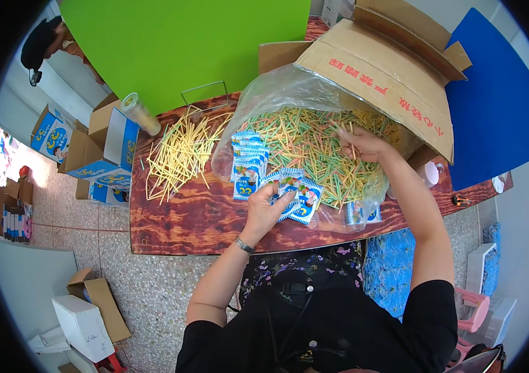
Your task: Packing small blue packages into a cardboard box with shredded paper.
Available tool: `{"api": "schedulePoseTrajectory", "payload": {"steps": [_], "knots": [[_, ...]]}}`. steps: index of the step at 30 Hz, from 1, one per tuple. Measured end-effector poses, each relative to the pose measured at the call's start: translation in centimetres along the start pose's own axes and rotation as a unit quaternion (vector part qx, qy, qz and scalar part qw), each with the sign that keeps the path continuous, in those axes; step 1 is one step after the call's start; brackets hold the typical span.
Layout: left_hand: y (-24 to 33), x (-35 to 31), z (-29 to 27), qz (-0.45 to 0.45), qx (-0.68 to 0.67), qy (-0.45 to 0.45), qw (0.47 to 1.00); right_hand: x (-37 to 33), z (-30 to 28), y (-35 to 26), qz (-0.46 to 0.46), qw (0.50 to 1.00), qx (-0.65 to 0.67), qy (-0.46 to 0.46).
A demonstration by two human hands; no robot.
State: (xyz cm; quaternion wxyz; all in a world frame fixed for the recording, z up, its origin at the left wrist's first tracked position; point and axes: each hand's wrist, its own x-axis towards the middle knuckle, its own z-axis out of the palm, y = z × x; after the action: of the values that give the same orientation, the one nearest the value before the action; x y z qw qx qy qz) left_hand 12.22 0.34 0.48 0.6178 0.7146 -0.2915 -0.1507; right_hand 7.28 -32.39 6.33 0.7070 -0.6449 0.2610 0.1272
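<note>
My left hand (264, 210) is closed on several small blue-and-white packets (308, 198), fanned out above the near edge of the table. Over a large heap of thin pink, green and yellow sticks (305, 146), my right hand (365, 144) pinches a few sticks between thumb and fingers; how many is too small to tell. The heap spills from a clear plastic bag (271, 93) lying in the mouth of a tipped cardboard box (382, 74). Left of the heap, an overlapping row of similar packets (249, 163) lies on the table, close to my left hand.
Pale yellow sticks (184, 155) lie loose on the reddish wood table (177, 227). A clear canister (140, 114) stands by its left edge. Green (184, 43) and blue (494, 99) panels rise behind. Blue-and-white cartons (100, 149) are at left; a person (47, 46) is beyond.
</note>
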Motion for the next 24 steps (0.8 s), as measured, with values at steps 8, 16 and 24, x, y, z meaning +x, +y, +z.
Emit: {"api": "schedulePoseTrajectory", "payload": {"steps": [8, 16, 24], "knots": [[0.3, 0.0, -0.5, 0.009, 0.015, 0.007, 1.000, 0.4, 0.0, -1.0, -0.009, 0.940, -0.338, -0.045], [-0.1, 0.2, 0.0, 0.061, 0.083, 0.021, 0.994, 3.6, 3.5, -0.3, 0.072, 0.577, -0.813, 0.027], [0.2, 0.3, -0.1, 0.088, 0.104, 0.026, 0.990, 4.6, 4.5, 2.4, 0.170, 0.548, -0.817, 0.052]]}}
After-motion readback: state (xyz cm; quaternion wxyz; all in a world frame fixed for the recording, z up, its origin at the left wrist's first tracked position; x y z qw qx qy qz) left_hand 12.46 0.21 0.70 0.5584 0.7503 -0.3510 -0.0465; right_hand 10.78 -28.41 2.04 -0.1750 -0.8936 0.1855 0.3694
